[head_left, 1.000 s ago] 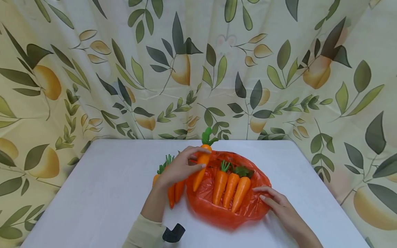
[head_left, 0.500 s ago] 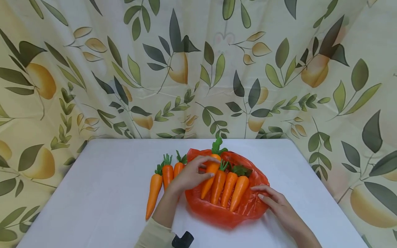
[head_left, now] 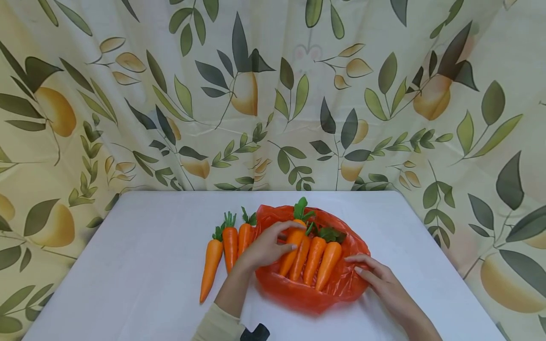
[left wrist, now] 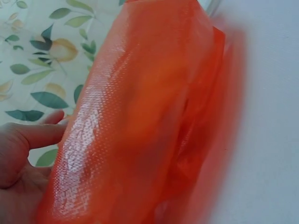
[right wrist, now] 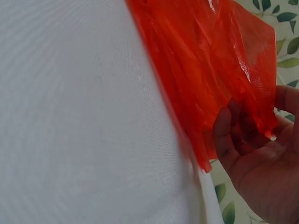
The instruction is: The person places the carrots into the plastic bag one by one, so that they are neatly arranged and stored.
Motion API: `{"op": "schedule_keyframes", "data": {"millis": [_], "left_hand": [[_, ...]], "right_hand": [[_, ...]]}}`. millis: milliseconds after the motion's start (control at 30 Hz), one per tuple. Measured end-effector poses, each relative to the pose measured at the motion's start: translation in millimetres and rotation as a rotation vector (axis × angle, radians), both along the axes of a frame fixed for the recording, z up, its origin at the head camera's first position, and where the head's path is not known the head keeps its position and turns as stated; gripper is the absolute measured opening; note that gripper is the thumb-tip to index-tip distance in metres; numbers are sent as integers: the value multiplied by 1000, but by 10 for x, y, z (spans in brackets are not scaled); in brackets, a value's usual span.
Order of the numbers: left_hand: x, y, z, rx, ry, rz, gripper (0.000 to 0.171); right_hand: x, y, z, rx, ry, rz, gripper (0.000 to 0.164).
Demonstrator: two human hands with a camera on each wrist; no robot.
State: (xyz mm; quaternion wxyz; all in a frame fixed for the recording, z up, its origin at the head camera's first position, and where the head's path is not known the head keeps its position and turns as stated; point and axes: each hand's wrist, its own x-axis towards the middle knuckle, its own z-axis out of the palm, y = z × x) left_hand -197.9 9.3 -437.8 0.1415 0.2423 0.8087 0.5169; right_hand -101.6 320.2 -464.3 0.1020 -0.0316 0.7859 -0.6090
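Note:
In the head view my left hand [head_left: 268, 244] pinches an orange toy carrot [head_left: 294, 237] with a green top between thumb and fingers. It lies low inside the opened red plastic bag [head_left: 298, 299], against a row of three more carrots [head_left: 314, 255]. My right hand [head_left: 377, 277] grips the bag's right edge, with the fingers curled round the film in the right wrist view. From the left wrist camera the bag's side [left wrist: 126, 116] hides the carrot and most of the left fingers.
Three carrots [head_left: 211, 270] lie side by side on the white table [head_left: 149, 265], left of the bag and partly behind the left forearm. A curtain [head_left: 273, 94] printed with leaves and fruit hangs behind the table's far edge.
My left hand has carried its carrot rightward and down into the bag, beside the three there. The carrots on the table have come out from behind the arm. The right hand keeps its hold.

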Motion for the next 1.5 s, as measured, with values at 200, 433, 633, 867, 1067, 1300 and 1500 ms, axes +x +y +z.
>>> {"op": "schedule_keyframes", "data": {"millis": [200, 433, 633, 867, 1067, 1300, 1500], "left_hand": [[1, 2, -57, -35, 19, 12, 44], [-9, -17, -111, -57, 35, 29, 44], [-3, -17, -135, -108, 50, 41, 43], [5, -2, -183, -157, 20, 43, 51], [16, -11, -174, -127, -37, 111, 54], [-4, -13, -192, -161, -22, 132, 47], [10, -3, -215, -168, -52, 149, 47]], "right_hand": [[2, 3, 9, 0, -15, -3, 33], [0, 13, 12, 6, -23, 1, 33], [1, 22, -2, 13, -19, 1, 33], [9, 17, -15, 15, -4, -6, 33], [0, 10, -12, 15, 2, -5, 33], [-13, 8, 7, 19, -20, -4, 33], [-12, 3, 10, 25, -22, -4, 33]]}}
